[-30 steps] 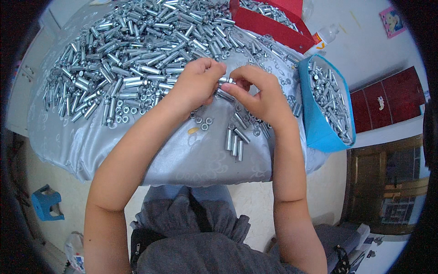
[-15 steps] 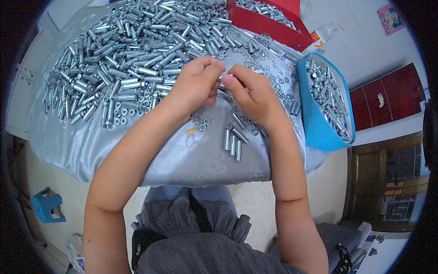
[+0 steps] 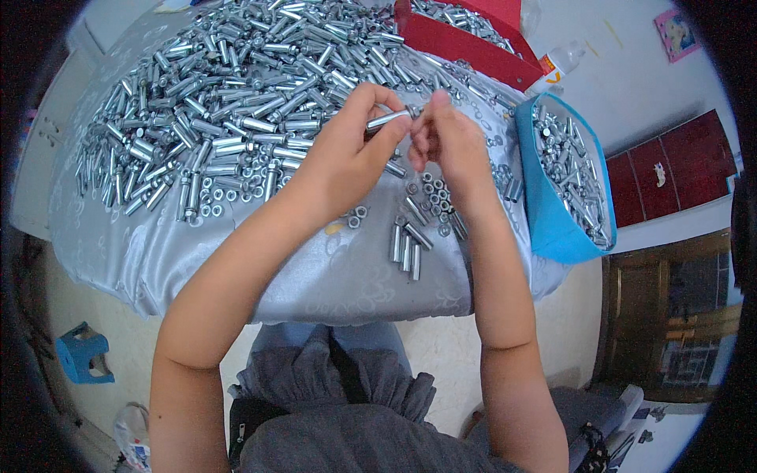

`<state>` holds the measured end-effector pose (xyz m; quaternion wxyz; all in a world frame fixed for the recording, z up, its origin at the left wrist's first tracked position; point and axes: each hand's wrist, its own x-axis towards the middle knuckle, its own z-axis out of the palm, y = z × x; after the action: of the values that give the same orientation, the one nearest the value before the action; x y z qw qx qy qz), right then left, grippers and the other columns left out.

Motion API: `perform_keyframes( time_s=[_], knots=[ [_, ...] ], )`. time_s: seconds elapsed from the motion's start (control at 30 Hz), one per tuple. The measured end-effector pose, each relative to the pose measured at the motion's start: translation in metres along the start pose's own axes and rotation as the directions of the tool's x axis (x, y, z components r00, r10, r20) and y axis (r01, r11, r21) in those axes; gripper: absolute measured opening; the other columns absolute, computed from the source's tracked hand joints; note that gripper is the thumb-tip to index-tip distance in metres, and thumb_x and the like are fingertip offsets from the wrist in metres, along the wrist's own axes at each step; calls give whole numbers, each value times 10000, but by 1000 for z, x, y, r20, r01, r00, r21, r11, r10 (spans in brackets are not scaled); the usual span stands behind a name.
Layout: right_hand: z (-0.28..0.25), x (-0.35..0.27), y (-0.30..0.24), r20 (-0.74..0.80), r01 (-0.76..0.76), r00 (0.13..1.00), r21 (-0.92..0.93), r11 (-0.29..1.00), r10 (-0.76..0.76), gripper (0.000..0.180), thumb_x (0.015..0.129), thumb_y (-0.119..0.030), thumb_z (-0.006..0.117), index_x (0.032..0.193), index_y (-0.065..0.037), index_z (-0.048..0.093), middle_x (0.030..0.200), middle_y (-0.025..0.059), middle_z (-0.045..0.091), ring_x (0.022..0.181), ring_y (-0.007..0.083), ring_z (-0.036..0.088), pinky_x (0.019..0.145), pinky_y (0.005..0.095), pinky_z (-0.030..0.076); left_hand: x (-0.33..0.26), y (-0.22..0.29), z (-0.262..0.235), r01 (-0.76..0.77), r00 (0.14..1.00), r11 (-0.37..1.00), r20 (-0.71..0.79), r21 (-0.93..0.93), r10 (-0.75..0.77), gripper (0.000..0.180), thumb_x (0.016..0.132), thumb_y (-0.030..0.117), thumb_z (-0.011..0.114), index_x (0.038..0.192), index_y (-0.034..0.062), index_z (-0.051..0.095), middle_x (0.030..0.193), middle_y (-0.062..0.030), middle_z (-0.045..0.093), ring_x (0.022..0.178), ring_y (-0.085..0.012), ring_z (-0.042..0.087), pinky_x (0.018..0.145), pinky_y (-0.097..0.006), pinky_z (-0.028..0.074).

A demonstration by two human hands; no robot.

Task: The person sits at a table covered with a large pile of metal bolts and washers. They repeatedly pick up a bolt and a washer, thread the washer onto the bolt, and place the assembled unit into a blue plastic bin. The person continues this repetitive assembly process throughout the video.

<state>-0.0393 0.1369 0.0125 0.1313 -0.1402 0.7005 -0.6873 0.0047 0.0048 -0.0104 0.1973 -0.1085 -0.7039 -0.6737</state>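
My left hand (image 3: 347,158) pinches a shiny metal expansion bolt (image 3: 385,121) between thumb and fingers, its sleeve pointing left. My right hand (image 3: 457,150) is closed at the bolt's right end, fingers curled and thumb raised; what exactly its fingertips grip there is partly hidden. Below the hands, several loose metal sleeves (image 3: 406,251) lie on the cloth. Hex nuts (image 3: 434,188) cluster just above them, and a few more nuts (image 3: 356,215) sit under my left wrist.
A big heap of expansion bolts (image 3: 244,87) covers the far left of the table, which has a silvery cloth (image 3: 315,292). On the right stands a blue fabric bin (image 3: 544,213) full of bolts. A red box (image 3: 465,49) and a plastic bottle (image 3: 561,59) are behind.
My hands have moved slightly apart, and the bolt between them now shows. The right hand has turned, its thumb now upward; the left has shifted a little right.
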Motion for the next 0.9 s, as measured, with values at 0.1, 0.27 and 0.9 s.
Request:
perform_keyframes(
  time_s=[0.1,0.27,0.9],
  knots=[
    [-12,6,0,-59,104,993,33,994,-102,397,894,-399,403,780,-34,510,554,15,437,470,111,443,443,225,350,1,11,-7,215,956,977,207,0,-210,148,834,186,561,880,46,538,664,33,513,590,-29,452,483,-194,339],
    [-15,5,-4,-77,172,982,-10,985,-172,341,905,-335,404,832,-20,513,577,8,429,507,99,440,472,208,347,-6,32,-11,350,590,912,706,212,-391,169,802,214,611,804,45,594,593,38,517,530,-29,449,452,-207,338],
    [-25,11,-1,-104,263,959,-21,965,-264,241,864,-266,510,775,-47,559,530,-34,461,459,40,399,427,192,299,35,-4,-74,209,766,969,-593,-134,-247,643,749,319,614,1217,-52,376,1206,-158,433,1126,-228,407,924,-322,316]
  ],
)
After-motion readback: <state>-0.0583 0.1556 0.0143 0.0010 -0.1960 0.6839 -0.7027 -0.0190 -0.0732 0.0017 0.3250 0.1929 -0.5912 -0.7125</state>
